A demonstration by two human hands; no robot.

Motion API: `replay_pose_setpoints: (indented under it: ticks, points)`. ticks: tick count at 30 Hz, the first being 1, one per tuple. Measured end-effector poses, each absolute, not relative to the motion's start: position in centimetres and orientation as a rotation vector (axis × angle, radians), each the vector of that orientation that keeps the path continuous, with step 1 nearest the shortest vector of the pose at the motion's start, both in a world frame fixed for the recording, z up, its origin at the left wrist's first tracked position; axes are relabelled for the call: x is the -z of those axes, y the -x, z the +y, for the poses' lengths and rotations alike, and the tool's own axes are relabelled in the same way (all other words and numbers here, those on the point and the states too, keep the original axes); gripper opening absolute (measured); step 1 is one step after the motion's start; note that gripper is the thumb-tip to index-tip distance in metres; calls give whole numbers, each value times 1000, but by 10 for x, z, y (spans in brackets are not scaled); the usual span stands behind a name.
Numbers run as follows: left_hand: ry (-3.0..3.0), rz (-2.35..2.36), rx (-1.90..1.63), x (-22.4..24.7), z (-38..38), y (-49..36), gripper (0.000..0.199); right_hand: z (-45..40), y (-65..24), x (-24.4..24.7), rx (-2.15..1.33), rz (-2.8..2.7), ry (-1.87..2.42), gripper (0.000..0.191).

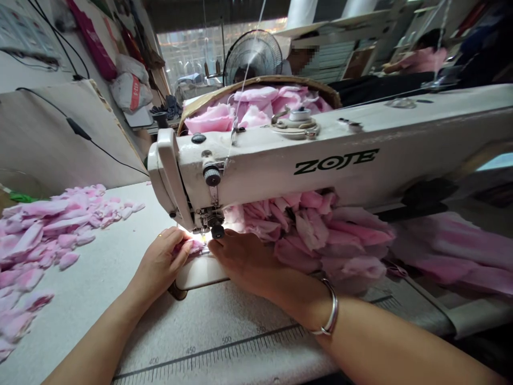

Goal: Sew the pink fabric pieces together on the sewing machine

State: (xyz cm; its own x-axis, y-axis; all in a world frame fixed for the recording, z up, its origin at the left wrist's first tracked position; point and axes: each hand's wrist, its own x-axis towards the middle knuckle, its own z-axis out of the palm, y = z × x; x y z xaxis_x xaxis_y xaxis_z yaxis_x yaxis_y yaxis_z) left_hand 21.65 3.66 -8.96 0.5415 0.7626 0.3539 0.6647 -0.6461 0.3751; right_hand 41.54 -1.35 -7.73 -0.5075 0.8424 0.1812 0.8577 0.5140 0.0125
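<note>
A white sewing machine (pixel 256 171) spans the view, its lamp lighting the needle area. Just left of the needle, my left hand (pixel 166 256) pinches a small piece of pink fabric (pixel 194 246) lying by the presser foot. My right hand (pixel 240 259) is at the right side of the foot, fingers curled together, with their tips partly hidden under the machine head; what they hold cannot be made out. Bunched pink fabric (pixel 312 230) lies beneath the machine arm, behind my right hand and wrist.
Loose pink pieces (pixel 52 230) are heaped on the table's left side. Behind the machine are a container of pink fabric (pixel 256 107) and a fan (pixel 252 56). Two people sit in the background. More pink fabric (pixel 452 251) lies at the right. A printed ruler (pixel 216 350) runs along the front.
</note>
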Motion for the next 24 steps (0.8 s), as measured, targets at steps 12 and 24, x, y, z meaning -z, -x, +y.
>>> replay_pose_setpoints:
  ticks: [12,24]
  points:
    - [-3065,1036,-543,85,27,-215,16,-17,-421,79,157,-2521,1448,16]
    - [-3296,1169,-535,96,36,-224,8,-13,-421,77,56,-2469,1549,16]
